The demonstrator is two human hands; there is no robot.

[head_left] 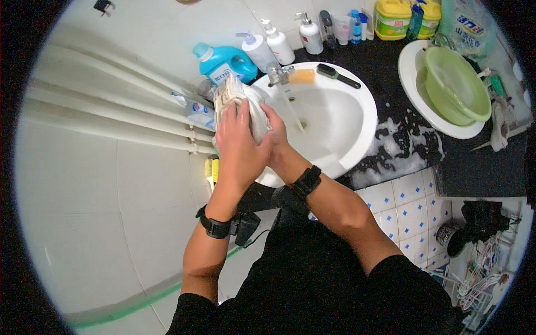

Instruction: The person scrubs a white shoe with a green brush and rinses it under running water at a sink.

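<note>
Both my hands grip what looks like a white shoe (258,120) with a beige edge, held over the left rim of the white sink (365,120). My left hand (241,139) presses on its near side, fingers curled over it. My right hand (274,131) closes round its right side, partly hidden behind the left hand. A thin stream of water runs from the metal tap (277,75) into the basin. An orange bar (301,76) and a black-and-green brush (338,75) lie on the sink's back rim.
Soap suds (393,151) cover part of the black counter (385,92) to the right. A green basin (455,86) stands in a second white sink (413,67). A blue detergent bottle (226,64) and pump bottles (279,44) line the back. Yellow brushes (212,169) hang at the left.
</note>
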